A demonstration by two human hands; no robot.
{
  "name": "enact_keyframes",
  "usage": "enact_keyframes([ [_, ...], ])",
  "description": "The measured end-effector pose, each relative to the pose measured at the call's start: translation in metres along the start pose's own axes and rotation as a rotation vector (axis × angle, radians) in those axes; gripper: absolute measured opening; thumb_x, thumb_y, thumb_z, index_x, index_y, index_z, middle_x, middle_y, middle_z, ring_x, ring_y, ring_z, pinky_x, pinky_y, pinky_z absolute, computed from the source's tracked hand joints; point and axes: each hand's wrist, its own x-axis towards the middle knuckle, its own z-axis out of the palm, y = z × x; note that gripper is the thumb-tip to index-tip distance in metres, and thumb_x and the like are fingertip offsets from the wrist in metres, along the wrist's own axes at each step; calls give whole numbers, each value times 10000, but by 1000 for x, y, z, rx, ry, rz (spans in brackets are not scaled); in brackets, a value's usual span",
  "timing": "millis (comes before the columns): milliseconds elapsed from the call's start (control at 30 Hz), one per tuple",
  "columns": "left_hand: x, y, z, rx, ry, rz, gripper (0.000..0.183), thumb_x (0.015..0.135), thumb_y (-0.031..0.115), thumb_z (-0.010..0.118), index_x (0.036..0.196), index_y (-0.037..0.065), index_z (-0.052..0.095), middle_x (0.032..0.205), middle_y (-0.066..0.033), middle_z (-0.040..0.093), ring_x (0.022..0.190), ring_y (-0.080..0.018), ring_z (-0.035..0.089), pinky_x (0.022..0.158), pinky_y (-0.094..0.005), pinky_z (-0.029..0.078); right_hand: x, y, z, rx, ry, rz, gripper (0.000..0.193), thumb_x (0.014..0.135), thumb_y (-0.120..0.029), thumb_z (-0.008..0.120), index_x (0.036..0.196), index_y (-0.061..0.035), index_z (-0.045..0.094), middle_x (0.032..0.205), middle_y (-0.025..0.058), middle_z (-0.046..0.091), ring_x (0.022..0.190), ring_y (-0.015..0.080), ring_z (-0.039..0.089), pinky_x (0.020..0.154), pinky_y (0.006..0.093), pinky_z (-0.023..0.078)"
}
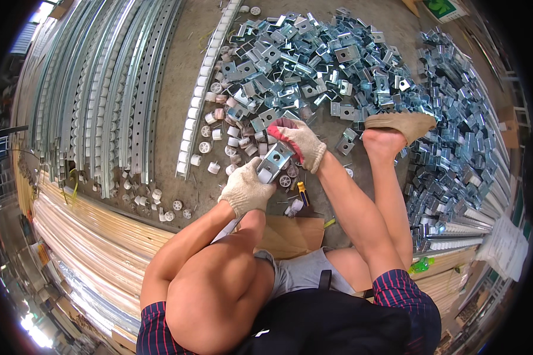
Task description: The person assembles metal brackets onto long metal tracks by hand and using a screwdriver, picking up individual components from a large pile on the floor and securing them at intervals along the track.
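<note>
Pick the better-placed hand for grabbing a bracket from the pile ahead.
Probably right: the right hand is nearer the bracket pile, at the metal piece's far end. The left hand is wrapped around that piece, closer to the knee.

A strip of grey concrete floor [175, 89] leaves passage between the long silver perforated metal rails [141, 100] and the straight rail of white rollers [190, 115]. A flat silver bracket [278, 155] fills the gap between the white-gloved left hand [247, 186] and red-and-white-gloved right hand [299, 142]. Ahead, heaped silver metal brackets [331, 56] block the way; rightward, a bare leg [391, 183] does.
</note>
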Motion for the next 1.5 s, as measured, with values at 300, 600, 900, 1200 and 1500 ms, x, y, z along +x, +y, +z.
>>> enact_keyframes([
  [300,-7,1,-1,-5,-27,-48,586,759,288,789,1272,94,581,1113,-261,703,1084,-460,660,928,-520,534,1,0,-5,-187,-161,19,138,994,-174,706,1052,-49,707,967,-18,696,861,58,636,780,243,531],
  [600,-7,1,-3,-7,-17,67,625,740,249,797,1295,79,565,1018,-255,720,989,-462,706,868,-510,559,-8,-11,1,-422,-226,-24,137,967,-190,683,994,-59,715,878,-46,655,789,45,573,702,246,478],
  [900,-7,7,0,-50,19,77,674,737,265,819,1322,79,539,1068,-249,733,1019,-443,713,882,-497,555,-5,-20,1,-511,-230,-14,175,947,-218,660,952,-56,726,819,-49,632,752,53,540,704,254,461],
  [1200,-6,8,4,-48,-28,41,688,724,284,835,1322,97,550,1077,-242,728,1042,-419,710,904,-491,545,-11,-2,-4,-404,-88,-68,169,1020,-203,611,1080,-74,703,935,-35,670,780,50,566,739,258,489],
  [1500,14,-32,6,-14,-79,-86,928,709,470,849,1503,131,509,1254,-271,695,1175,-427,673,991,-466,532,-132,73,-75,-1722,414,470,606,904,-465,749,1282,-42,536,1261,204,654,1149,368,675,945,495,561],
])
